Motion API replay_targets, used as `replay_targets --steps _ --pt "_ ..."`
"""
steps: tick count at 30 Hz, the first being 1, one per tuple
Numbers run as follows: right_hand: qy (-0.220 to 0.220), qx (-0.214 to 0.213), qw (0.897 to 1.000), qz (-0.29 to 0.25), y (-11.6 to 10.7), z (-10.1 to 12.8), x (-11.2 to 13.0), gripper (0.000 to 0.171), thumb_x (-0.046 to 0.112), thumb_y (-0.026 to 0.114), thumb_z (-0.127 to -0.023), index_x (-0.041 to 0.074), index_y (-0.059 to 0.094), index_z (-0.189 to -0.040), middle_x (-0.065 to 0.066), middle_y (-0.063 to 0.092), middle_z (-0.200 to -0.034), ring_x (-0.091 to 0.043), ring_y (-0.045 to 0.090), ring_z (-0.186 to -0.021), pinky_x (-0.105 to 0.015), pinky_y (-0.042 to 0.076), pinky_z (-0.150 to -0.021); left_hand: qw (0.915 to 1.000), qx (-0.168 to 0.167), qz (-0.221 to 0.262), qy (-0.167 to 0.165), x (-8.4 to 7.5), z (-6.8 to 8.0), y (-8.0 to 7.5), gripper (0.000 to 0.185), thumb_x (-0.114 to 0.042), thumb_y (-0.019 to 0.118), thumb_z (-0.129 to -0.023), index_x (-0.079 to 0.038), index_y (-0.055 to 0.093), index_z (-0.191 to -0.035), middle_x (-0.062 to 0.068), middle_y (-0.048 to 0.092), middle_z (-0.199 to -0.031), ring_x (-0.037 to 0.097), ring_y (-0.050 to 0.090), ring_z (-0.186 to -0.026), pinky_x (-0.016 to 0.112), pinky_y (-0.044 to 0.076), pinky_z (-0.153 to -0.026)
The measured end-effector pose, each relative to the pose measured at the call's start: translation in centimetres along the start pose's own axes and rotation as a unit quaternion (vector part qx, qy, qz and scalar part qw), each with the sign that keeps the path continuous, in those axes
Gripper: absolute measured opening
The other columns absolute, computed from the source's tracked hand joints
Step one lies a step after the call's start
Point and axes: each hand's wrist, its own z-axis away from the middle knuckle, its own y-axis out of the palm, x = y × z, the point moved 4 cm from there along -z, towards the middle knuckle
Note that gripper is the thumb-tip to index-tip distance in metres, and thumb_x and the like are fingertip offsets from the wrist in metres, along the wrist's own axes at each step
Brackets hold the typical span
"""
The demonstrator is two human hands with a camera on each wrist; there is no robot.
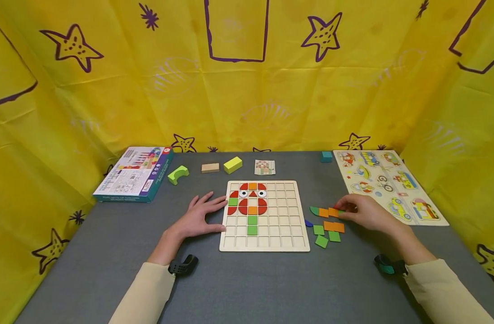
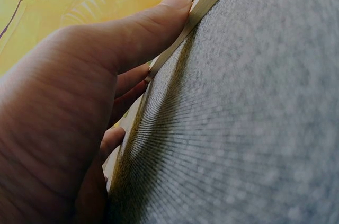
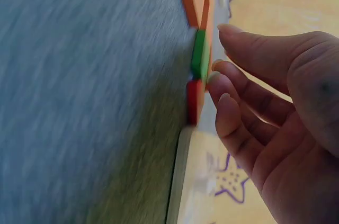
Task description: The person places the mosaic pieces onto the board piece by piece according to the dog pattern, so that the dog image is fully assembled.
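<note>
A wooden grid board (image 1: 279,243) lies mid-table, with red, orange, green and eye-patterned tiles in its upper left squares. Two green tiles (image 1: 252,225) run down below them. My left hand (image 1: 200,218) touches the board's left edge, thumb and fingers spread; the left wrist view shows the thumb (image 2: 164,20) against its side. Right of the board, my right hand (image 1: 362,211) is over a group of loose tiles. Its bent fingertips are close to a green tile (image 3: 199,54) and a red tile (image 3: 194,102), with no tile visible between thumb and fingers. Contact is unclear.
Loose orange tiles (image 1: 333,227) and green tiles (image 1: 321,241) lie right of the board. Behind it are a small pattern card (image 1: 265,167), a yellow block (image 1: 233,165) and a green arch (image 1: 178,174). A box (image 1: 133,175) stands left, a picture puzzle board (image 1: 376,171) right.
</note>
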Motion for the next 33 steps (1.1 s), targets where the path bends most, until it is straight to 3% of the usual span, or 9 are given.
replay_targets --steps 9,22,28,33 --pt "0.013 0.013 0.999 0.032 -0.1 0.3 -0.6 0.017 0.010 0.078 -0.089 0.005 0.071 -0.104 0.003 0.066 -0.092 -0.013 0.055 -0.077 -0.033 0.048 -0.070 1.0000 0.002 -0.003 -0.003 -0.2 -0.1 0.1 0.084 -0.053 0.076 -0.085 -0.013 0.046 -0.153 0.003 0.037 -0.160 0.040 0.012 -0.151 0.066 -0.003 -0.114" --pt "-0.001 0.025 0.999 0.023 -0.4 0.2 0.0 0.008 0.004 0.072 -0.092 0.005 0.071 -0.100 0.005 0.065 -0.085 -0.012 0.056 -0.073 -0.030 0.049 -0.067 0.9999 0.003 -0.004 -0.010 -0.1 -0.1 0.1 0.084 -0.051 0.077 -0.085 -0.013 0.046 -0.153 0.004 0.037 -0.160 0.040 0.012 -0.151 0.066 -0.003 -0.114" --pt "-0.006 0.022 1.000 -0.008 -1.2 -0.6 1.8 0.007 0.005 0.069 -0.095 0.005 0.071 -0.102 0.003 0.066 -0.086 -0.014 0.056 -0.070 -0.028 0.049 -0.061 0.9999 0.004 -0.005 -0.011 0.0 -0.1 0.1 0.084 -0.053 0.077 -0.085 -0.014 0.046 -0.153 0.003 0.037 -0.160 0.039 0.012 -0.151 0.066 -0.004 -0.114" --pt "-0.034 0.019 0.999 -0.030 0.3 -2.2 4.4 0.007 0.004 0.070 -0.094 0.006 0.072 -0.101 0.004 0.066 -0.086 -0.014 0.059 -0.072 -0.030 0.052 -0.065 0.9999 0.003 -0.005 -0.008 0.1 -0.1 0.2 0.084 -0.053 0.076 -0.085 -0.014 0.046 -0.153 0.003 0.037 -0.160 0.039 0.012 -0.151 0.066 -0.004 -0.114"
